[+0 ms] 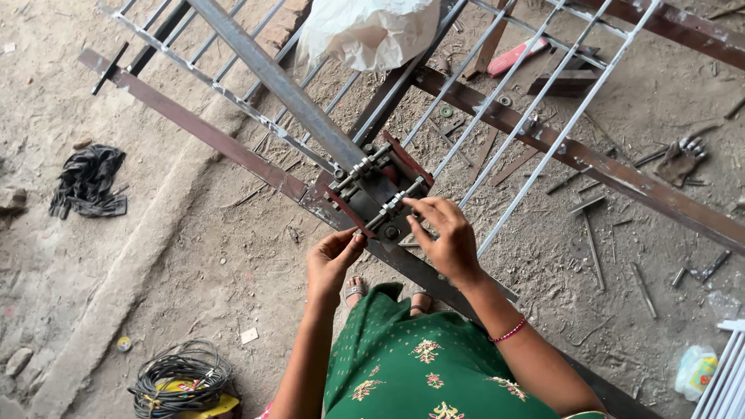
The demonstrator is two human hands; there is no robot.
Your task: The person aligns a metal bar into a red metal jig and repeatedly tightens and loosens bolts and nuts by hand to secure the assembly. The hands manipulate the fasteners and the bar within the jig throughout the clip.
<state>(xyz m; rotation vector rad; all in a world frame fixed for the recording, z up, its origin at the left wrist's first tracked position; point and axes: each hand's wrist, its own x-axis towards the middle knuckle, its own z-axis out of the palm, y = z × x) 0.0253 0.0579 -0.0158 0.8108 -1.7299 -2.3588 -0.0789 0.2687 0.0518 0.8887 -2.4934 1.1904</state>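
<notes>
Metal jig [378, 188] — left hand [332, 260] below, right hand [442, 237] touching

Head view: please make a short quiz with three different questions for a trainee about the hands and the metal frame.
1. True or false: the left hand touches the near corner of the bolted metal jig.
2. Which hand rests fingers on the jig's right bolt row: A left, B right?
3. Fill in: the coil of black wire lies on the ____.

Key: 1 true; 2 B; 3 ground.

Metal fabrication yard: dirt floor [194, 256], steel grille [497, 85], scrap offcuts [594, 233], wire coil [182, 372].
</notes>
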